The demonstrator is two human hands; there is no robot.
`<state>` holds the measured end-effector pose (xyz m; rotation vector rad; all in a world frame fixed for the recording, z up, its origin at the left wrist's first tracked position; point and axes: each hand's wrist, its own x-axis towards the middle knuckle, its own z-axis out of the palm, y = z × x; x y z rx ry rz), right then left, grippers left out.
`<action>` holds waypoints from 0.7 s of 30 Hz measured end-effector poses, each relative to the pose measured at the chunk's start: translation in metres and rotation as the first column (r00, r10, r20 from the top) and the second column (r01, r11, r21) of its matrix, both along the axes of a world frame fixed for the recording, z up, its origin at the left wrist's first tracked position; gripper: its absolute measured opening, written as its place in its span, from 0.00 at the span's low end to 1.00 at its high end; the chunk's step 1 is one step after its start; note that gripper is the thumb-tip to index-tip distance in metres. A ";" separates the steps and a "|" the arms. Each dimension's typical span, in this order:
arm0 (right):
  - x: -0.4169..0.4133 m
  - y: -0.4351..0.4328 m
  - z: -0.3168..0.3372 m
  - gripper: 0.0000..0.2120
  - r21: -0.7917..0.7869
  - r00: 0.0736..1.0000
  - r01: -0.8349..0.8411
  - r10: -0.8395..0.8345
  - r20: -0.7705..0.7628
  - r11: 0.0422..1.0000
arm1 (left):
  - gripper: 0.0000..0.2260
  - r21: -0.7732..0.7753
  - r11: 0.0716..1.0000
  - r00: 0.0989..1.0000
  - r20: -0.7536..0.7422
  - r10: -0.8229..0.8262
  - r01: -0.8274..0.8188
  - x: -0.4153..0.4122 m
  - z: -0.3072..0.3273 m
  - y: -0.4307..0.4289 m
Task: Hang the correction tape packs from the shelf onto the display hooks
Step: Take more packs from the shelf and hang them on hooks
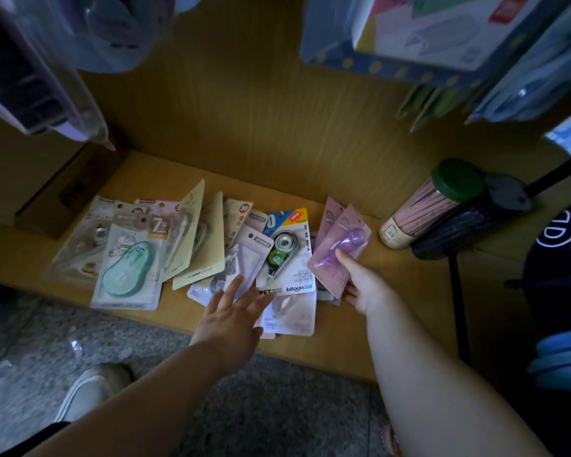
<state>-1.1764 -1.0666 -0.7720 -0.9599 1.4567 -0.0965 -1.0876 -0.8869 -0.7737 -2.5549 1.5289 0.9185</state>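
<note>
Several correction tape packs lie spread on the low wooden shelf (360, 328), among them a mint green one (127, 268) at the left and a white pack with a green roller (285, 255) in the middle. My right hand (365, 285) grips a pink pack with a purple dispenser (338, 250), lifted at the pile's right end. My left hand (233, 311) is stretched out flat, its fingers reaching over a pale pack (244, 258) at the shelf's front edge. No bare display hook shows.
A green-lidded tub of pencils (432, 206) lies beside a black holder (475, 219) at the right. A cardboard box (63, 196) stands at the left. Hanging packs (419, 31) crowd the top. A shoe (89, 390) rests on the speckled floor.
</note>
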 end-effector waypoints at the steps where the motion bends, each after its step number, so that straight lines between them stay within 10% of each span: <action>1: 0.001 0.001 0.001 0.23 0.001 1.000 0.001 -0.001 0.006 1.000 | 0.25 -0.004 1.000 1.000 -0.003 0.007 -0.007 0.000 0.000 0.000; 21: 0.009 0.014 -0.006 0.06 0.162 0.951 0.092 -0.135 0.279 0.982 | 0.26 -0.058 0.996 0.996 -0.045 0.072 -0.074 0.005 -0.007 0.004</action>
